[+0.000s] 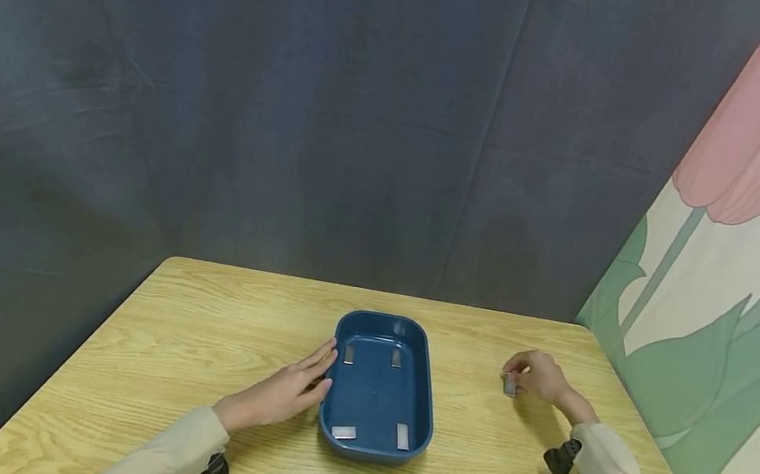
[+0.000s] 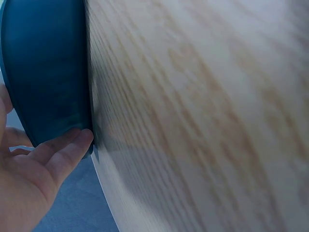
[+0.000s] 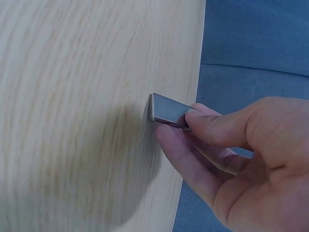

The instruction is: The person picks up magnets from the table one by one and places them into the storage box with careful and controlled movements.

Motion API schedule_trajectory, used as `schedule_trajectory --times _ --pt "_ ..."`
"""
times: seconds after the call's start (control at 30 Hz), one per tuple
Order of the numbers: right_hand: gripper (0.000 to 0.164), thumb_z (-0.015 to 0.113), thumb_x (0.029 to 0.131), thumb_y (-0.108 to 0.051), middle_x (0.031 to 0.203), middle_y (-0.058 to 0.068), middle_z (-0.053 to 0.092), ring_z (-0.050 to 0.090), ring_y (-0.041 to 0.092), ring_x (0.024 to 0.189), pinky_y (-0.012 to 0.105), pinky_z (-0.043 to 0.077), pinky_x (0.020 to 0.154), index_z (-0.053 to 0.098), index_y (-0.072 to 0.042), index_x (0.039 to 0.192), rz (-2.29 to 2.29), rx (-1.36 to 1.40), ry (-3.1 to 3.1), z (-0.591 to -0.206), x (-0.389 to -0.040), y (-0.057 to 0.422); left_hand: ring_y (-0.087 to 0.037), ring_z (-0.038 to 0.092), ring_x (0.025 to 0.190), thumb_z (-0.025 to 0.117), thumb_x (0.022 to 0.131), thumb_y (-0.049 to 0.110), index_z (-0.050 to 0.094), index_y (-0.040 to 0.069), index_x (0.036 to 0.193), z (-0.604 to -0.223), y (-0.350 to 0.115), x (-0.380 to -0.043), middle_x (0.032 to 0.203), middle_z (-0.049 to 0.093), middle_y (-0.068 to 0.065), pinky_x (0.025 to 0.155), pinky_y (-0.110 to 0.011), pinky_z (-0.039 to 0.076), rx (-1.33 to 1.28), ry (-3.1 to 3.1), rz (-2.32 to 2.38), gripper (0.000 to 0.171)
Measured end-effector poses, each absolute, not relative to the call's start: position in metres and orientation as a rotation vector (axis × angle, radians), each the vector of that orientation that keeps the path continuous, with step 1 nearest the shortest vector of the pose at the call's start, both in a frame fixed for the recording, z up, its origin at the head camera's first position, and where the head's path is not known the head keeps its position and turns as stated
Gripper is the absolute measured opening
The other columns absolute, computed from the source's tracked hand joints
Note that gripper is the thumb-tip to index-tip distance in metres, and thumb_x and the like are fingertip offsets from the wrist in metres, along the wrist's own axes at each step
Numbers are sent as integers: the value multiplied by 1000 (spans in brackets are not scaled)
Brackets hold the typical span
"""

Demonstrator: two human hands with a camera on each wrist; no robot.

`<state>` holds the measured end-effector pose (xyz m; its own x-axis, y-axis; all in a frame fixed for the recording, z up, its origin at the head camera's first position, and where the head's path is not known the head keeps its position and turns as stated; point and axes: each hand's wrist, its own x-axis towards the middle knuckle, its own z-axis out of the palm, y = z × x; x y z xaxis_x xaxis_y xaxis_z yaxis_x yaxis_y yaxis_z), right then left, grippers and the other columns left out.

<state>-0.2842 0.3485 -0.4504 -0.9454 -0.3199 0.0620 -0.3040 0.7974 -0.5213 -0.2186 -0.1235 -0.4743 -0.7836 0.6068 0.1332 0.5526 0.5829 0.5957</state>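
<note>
My right hand (image 1: 543,376) is over the right part of the table, pinching a small silver rectangular metal block (image 3: 169,108) between thumb and fingers. In the right wrist view, one end of the block is right at the wood surface. My left hand (image 1: 284,393) rests its fairly straight fingers along the left side of a deep blue plastic tray (image 1: 431,409). The left wrist view shows fingertips (image 2: 86,136) against the tray's outer wall. Inside the tray, similar metal pieces lie near each corner, among them a far-left piece (image 1: 349,354) and a near-right piece (image 1: 402,437).
The wooden table (image 1: 198,325) has rounded far corners. A dark blue curtain (image 1: 337,121) hangs behind it. On the right stands a wall with a painted pink tulip (image 1: 756,133). Black wrist cameras sit on both sleeves (image 1: 614,471).
</note>
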Motion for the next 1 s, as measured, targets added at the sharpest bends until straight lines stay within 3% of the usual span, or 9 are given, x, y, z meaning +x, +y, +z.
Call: schedule_trajectory --times 1.0 --pt "11 63 87 13 81 8 67 64 19 64 29 55 54 71 8 92 -891 -556 2914 -449 -285 347 -25 22 145 41 109 29 24 -1 155 -471 -124 -219 165 5 -7 110 -42 35 1010 2703 981 57"
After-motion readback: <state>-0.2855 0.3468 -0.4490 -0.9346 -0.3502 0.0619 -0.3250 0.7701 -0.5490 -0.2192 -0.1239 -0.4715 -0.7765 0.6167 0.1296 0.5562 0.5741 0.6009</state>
